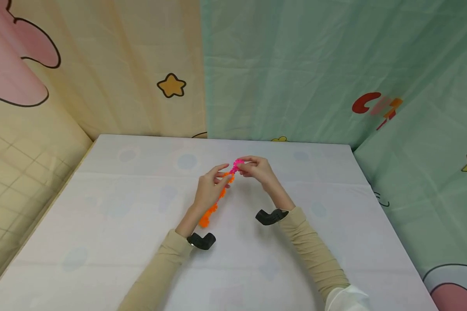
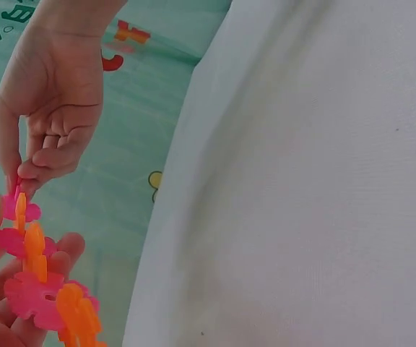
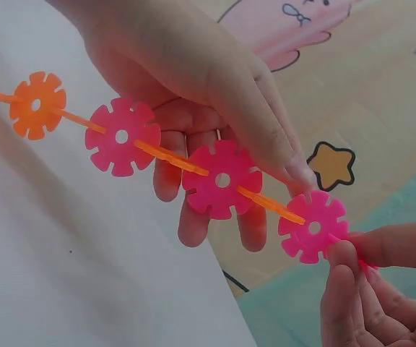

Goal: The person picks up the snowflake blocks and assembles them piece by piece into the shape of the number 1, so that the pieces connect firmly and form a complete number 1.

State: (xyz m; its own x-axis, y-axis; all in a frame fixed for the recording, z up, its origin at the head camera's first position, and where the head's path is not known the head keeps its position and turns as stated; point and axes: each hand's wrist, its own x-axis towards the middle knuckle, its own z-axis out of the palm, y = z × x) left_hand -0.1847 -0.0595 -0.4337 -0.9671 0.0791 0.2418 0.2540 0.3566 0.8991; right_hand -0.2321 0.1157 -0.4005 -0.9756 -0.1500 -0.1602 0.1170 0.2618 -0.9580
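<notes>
A chain of notched plastic snowflake discs (image 3: 204, 189), pink and orange by turns and slotted edge to edge, hangs slanting above the table. My left hand (image 1: 209, 186) holds the chain near its far end, with the thumb side at the last orange link and several fingers behind the pink discs. At that end, my right hand (image 1: 258, 169) pinches a pink piece between thumb and forefinger, against the end pink disc (image 3: 296, 233). The fingertips hide most of the pinched piece. The chain's lower orange end (image 1: 204, 221) dangles beside the left wrist.
A white cloth-covered table (image 1: 120, 224) lies under both hands. Behind it hang a yellow curtain (image 1: 132, 52) and a green curtain (image 1: 295, 65) with printed figures. Black wrist mounts (image 1: 271, 217) sit on both forearms.
</notes>
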